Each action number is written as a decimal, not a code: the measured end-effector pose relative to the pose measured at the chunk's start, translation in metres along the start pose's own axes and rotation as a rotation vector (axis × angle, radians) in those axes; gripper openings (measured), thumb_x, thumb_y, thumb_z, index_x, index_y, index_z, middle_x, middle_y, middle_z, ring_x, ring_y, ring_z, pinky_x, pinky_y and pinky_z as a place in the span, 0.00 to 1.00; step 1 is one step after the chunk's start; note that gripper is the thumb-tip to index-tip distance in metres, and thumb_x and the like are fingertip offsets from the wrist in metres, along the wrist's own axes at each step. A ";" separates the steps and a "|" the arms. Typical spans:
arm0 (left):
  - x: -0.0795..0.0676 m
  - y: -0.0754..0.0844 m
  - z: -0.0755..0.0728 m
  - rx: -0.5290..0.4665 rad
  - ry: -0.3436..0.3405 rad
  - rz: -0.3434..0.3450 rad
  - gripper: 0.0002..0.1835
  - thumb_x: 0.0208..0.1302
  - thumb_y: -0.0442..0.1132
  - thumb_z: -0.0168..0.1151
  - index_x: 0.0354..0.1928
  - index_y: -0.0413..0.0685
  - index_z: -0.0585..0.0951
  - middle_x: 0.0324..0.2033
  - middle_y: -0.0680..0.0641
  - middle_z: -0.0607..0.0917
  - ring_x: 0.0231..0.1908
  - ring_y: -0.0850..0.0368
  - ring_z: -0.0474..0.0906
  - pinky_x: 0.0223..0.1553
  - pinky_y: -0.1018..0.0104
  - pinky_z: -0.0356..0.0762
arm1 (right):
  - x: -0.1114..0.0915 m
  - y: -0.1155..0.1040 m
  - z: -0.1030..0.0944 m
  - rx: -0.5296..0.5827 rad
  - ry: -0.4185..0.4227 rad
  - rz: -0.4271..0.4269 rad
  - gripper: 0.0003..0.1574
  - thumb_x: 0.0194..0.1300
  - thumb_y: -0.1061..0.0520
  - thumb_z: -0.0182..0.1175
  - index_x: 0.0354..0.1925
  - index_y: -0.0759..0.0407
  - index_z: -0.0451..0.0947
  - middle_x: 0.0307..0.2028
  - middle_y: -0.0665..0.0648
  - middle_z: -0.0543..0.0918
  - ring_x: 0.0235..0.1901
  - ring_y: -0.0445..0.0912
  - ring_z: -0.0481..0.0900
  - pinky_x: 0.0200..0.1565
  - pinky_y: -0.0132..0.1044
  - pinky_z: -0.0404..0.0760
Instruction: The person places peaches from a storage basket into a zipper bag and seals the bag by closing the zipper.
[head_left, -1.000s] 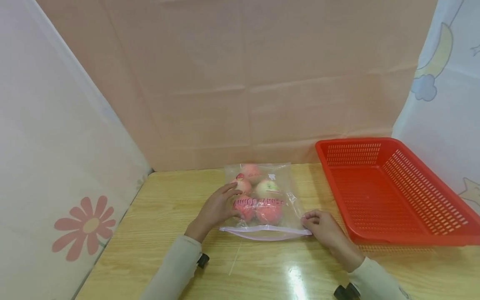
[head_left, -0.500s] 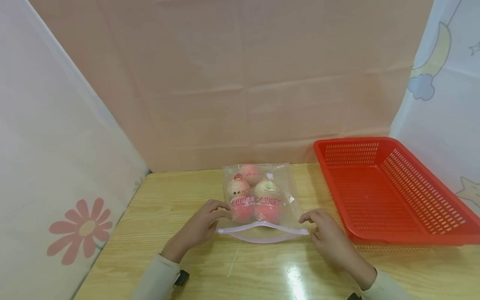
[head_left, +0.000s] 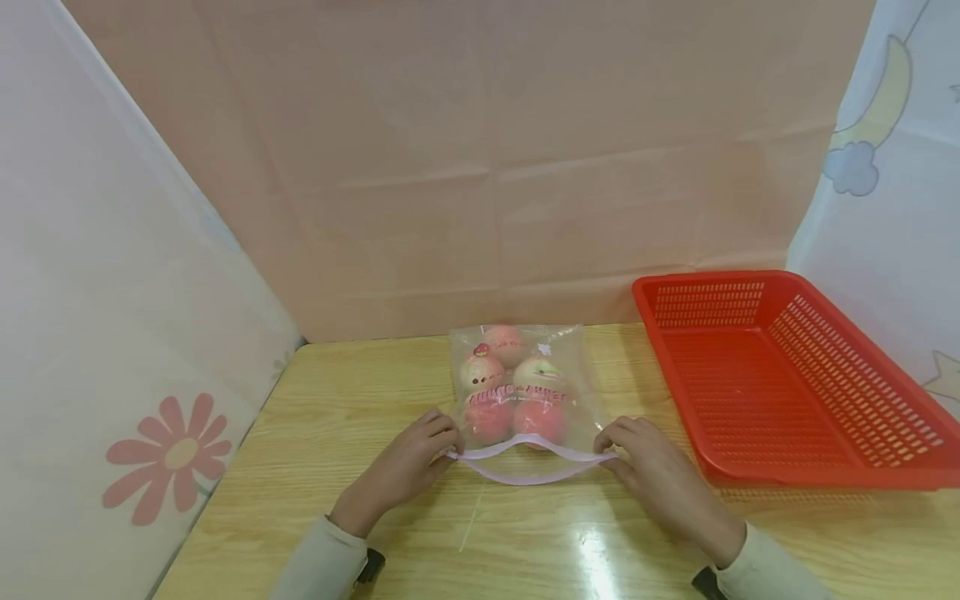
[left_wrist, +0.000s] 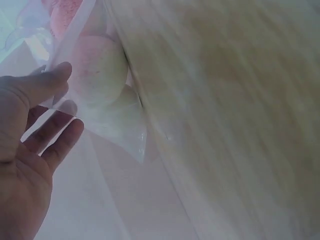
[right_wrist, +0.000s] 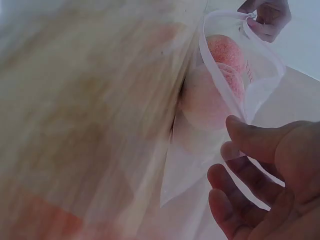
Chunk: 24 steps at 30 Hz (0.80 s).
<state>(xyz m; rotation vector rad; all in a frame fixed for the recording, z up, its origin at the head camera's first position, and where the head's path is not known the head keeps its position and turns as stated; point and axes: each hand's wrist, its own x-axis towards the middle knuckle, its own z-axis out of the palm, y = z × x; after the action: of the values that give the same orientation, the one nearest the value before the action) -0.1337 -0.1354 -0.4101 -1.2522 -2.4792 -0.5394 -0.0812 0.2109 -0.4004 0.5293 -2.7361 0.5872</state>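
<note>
A clear resealable bag with pink print and a pale pink zip strip lies flat on the table. Several round, red-and-cream fruits that look like apples are inside it. The bag's mouth faces the person, its two lips bowed apart in the middle. My left hand pinches the left end of the strip; in the left wrist view, thumb and forefinger close on the film. At the other end, my right hand pinches the right corner between thumb and forefinger, its remaining fingers loosely bent.
To the right stands a red plastic basket with slotted walls, close to the right hand. A beige cloth hangs along the table's back edge. Patterned white sheets close off both sides of the wooden table.
My left hand has moved from over the fruits down to the strip's left end and taken hold. The right hand let go of its corner, then pinched it again. The lips have parted wider.
</note>
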 end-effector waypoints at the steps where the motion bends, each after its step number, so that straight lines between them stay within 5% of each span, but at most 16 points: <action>1: 0.000 0.001 -0.001 0.007 0.009 0.000 0.12 0.50 0.32 0.71 0.32 0.54 0.78 0.35 0.58 0.80 0.40 0.65 0.72 0.42 0.74 0.77 | 0.001 0.000 -0.001 -0.006 0.001 0.005 0.17 0.48 0.59 0.73 0.31 0.39 0.78 0.34 0.37 0.80 0.39 0.37 0.76 0.41 0.38 0.80; 12: -0.001 0.001 -0.003 0.083 0.061 -0.127 0.13 0.50 0.30 0.71 0.35 0.52 0.80 0.32 0.58 0.80 0.35 0.67 0.77 0.38 0.77 0.80 | 0.008 -0.002 -0.010 0.023 0.029 0.060 0.14 0.46 0.57 0.74 0.26 0.39 0.79 0.28 0.38 0.82 0.32 0.39 0.78 0.36 0.37 0.78; 24: -0.003 -0.006 0.003 -0.112 0.091 -0.341 0.08 0.57 0.35 0.66 0.35 0.55 0.77 0.33 0.59 0.82 0.38 0.66 0.80 0.40 0.69 0.81 | 0.009 0.010 -0.013 0.091 -0.025 0.168 0.11 0.53 0.56 0.70 0.28 0.38 0.79 0.28 0.38 0.81 0.34 0.38 0.78 0.39 0.39 0.78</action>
<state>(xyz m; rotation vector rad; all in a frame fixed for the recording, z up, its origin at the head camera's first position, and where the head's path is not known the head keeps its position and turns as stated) -0.1367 -0.1394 -0.4150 -0.8196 -2.6280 -0.8093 -0.0901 0.2225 -0.3890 0.3307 -2.8062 0.7543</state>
